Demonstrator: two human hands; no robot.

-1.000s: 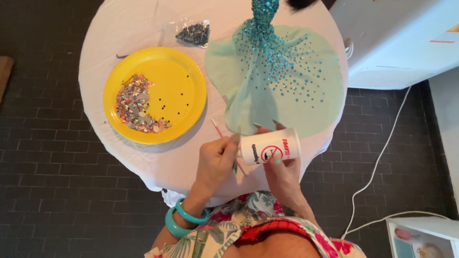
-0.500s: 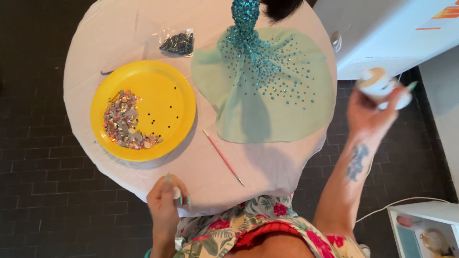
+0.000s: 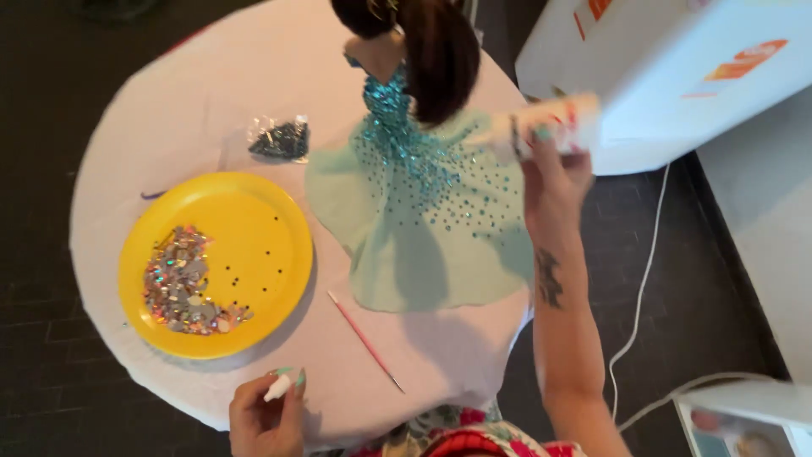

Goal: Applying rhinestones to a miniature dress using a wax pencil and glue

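My right hand (image 3: 554,173) holds a white glue tube (image 3: 550,125) up over the right side of the table, its nozzle end pointing toward a doll (image 3: 414,59) with dark hair. The doll wears a mint green dress (image 3: 423,228) studded with teal gems, spread out on the round white table (image 3: 203,93). At the table's near edge my left hand (image 3: 266,415) pinches a small white cap (image 3: 277,387). A thin pink stick (image 3: 365,340) lies on the table between the hands.
A yellow plate (image 3: 254,220) with several silvery sequins and small dark beads sits at the left. A small clear bag of dark gems (image 3: 279,138) lies behind it. A white box (image 3: 668,76) stands at the right, and a white cable (image 3: 643,279) runs over the dark floor.
My right hand has swung the glue tube from the right side in over the doll's dress. My left hand stays at the near edge with the cap. The view has tilted up, showing the doll's head.
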